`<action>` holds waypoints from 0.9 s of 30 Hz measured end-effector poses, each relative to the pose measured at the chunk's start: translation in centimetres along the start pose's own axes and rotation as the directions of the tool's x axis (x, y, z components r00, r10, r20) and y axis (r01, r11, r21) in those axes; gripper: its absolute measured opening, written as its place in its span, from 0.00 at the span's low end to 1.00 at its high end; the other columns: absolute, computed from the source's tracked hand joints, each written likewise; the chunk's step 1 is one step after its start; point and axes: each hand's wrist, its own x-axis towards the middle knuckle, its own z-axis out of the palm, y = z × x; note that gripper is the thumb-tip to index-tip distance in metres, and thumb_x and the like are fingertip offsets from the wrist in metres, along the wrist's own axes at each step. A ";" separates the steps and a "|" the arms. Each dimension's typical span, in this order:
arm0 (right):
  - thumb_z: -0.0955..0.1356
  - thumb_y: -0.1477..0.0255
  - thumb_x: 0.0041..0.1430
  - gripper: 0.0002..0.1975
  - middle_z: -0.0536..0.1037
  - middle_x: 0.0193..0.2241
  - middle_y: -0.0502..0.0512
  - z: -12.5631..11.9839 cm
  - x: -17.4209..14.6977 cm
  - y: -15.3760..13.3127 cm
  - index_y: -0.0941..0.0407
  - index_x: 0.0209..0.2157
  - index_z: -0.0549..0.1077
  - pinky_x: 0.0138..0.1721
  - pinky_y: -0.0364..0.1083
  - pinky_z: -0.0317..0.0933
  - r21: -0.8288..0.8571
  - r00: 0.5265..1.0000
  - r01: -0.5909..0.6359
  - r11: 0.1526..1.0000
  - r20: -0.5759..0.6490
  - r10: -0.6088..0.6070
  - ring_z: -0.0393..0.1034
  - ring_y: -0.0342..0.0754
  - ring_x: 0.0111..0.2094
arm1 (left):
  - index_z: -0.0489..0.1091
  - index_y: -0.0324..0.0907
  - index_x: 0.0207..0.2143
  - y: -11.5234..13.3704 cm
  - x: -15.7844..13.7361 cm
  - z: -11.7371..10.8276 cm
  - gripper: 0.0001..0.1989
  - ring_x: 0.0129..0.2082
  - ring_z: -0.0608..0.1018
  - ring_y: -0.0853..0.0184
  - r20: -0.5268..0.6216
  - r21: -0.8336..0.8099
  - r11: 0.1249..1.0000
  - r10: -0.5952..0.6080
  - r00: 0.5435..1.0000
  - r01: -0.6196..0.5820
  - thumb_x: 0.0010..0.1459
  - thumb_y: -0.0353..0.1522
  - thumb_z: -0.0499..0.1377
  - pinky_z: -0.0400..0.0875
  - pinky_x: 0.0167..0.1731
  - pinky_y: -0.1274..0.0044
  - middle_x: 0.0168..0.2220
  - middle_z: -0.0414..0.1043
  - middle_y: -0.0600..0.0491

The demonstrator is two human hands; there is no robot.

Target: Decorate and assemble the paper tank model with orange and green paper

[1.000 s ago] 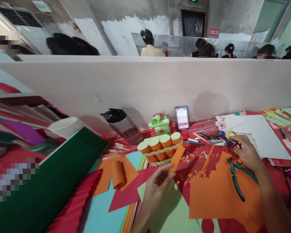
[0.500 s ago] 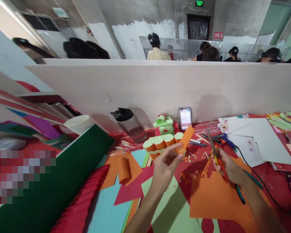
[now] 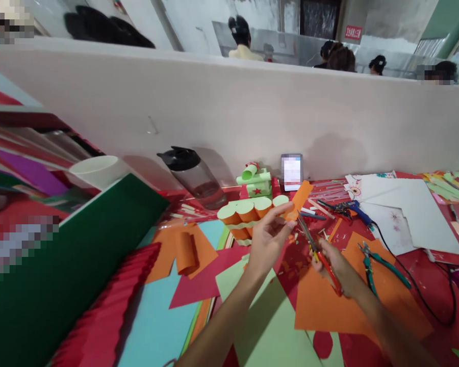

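Pinched between the fingers of my left hand [image 3: 270, 237] is an orange paper strip [image 3: 303, 193], tilted up to the right. My right hand [image 3: 334, 265] grips a pair of scissors [image 3: 329, 270] with red and yellow handles. The blade tips are close to the strip's lower right edge; whether they touch it I cannot tell. Behind my left hand stands a row of orange paper rolls with pale green tops [image 3: 248, 211]. A green paper model with a red star [image 3: 258, 189] sits behind the rolls. Under my right hand lies an orange paper sheet [image 3: 329, 311].
Green-handled pliers [image 3: 371, 267] rest on orange paper at right, beside a blue glue gun [image 3: 361, 211] with a black cord. A dark-lidded bottle [image 3: 199, 178] leans near the partition [image 3: 229, 112]. A phone [image 3: 291, 173] stands upright. A green board [image 3: 99, 255] slants at left.
My right hand has brought the scissors leftward to the paper strip, and the blades now point up and left. The pliers have come into fuller view. The camera has tilted down.
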 end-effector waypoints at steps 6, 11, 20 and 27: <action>0.73 0.54 0.61 0.19 0.71 0.32 0.49 -0.4 0.0 -0.3 0.53 0.41 0.68 0.27 0.40 0.61 0.063 0.992 -0.110 0.992 0.068 0.106 0.65 0.42 0.28 | 0.77 0.43 0.51 -0.1 0.3 -0.5 0.19 0.30 0.73 0.69 0.092 -0.010 1.000 0.019 0.996 -0.018 0.57 0.36 0.68 0.70 0.33 0.77 0.30 0.71 0.56; 0.73 0.53 0.61 0.20 0.70 0.33 0.48 -0.4 0.0 0.2 0.52 0.43 0.67 0.25 0.38 0.56 0.081 0.989 -0.125 0.989 0.091 0.118 0.61 0.40 0.27 | 0.74 0.43 0.42 0.1 0.1 -0.1 0.12 0.31 0.74 0.70 0.097 -0.021 0.998 0.059 0.994 -0.057 0.56 0.35 0.68 0.72 0.33 0.78 0.36 0.73 0.53; 0.73 0.48 0.60 0.24 0.70 0.35 0.50 -0.4 -0.1 -0.1 0.52 0.44 0.68 0.25 0.39 0.55 0.073 0.994 -0.086 0.994 0.076 0.081 0.61 0.41 0.27 | 0.70 0.44 0.40 0.1 -0.1 0.4 0.14 0.29 0.73 0.73 0.053 -0.100 0.995 0.000 0.999 0.005 0.54 0.33 0.69 0.69 0.30 0.80 0.36 0.70 0.56; 0.74 0.55 0.59 0.20 0.69 0.31 0.47 -0.4 0.0 0.3 0.52 0.42 0.67 0.25 0.39 0.54 0.027 0.993 -0.098 0.995 0.062 0.097 0.59 0.41 0.27 | 0.71 0.43 0.40 0.0 -0.1 0.3 0.13 0.27 0.71 0.71 0.074 -0.080 0.994 -0.066 0.995 0.072 0.55 0.36 0.69 0.66 0.28 0.79 0.26 0.69 0.58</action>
